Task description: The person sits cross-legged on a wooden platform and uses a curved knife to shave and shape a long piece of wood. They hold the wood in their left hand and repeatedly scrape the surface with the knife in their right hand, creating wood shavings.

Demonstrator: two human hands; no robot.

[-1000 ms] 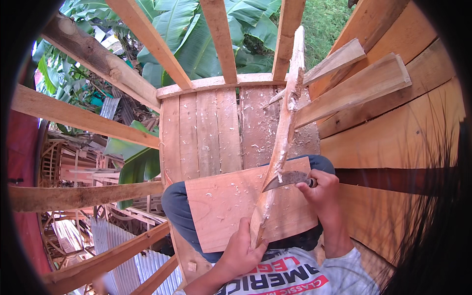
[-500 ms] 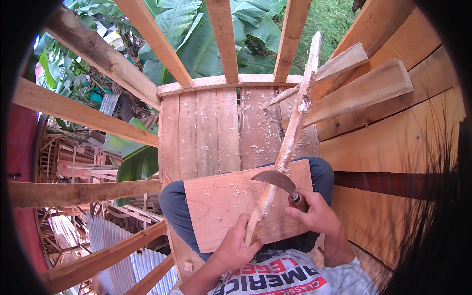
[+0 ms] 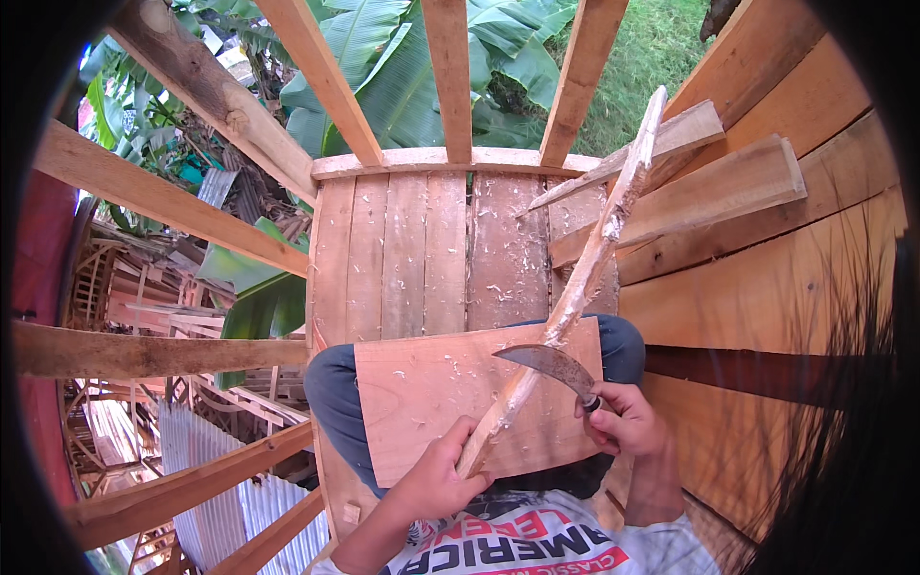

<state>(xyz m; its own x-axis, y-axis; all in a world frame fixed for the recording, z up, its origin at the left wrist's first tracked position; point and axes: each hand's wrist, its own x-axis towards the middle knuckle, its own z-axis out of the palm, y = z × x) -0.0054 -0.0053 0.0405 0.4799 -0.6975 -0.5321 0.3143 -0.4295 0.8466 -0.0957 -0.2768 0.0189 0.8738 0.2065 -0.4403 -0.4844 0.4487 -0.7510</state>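
My left hand [image 3: 448, 474] is wrapped round the lower end of a long, roughly peeled wooden stick [image 3: 586, 278], which slants up and away to the right. In my right hand [image 3: 628, 420] is the dark handle of a sickle [image 3: 551, 364]. Its curved, rust-toned blade lies across the stick's lower part, tip to the left; whether the edge bites into the wood I cannot tell. Beneath both, a flat wooden board [image 3: 422, 393] rests over my legs, with a few pale shavings on it.
Shavings are scattered over the plank floor [image 3: 402, 259] ahead. Two cut wood pieces [image 3: 690, 196] lean by the plank wall [image 3: 767, 278] on the right. Wooden slats [image 3: 163, 196] with gaps fence the front and left; banana leaves [image 3: 383, 77] and corrugated sheets [image 3: 206, 479] show beyond.
The stick has tilted further right, its far end swinging right and slightly down. My right hand and the sickle have moved a little right and nearer me; my left hand shifted slightly left.
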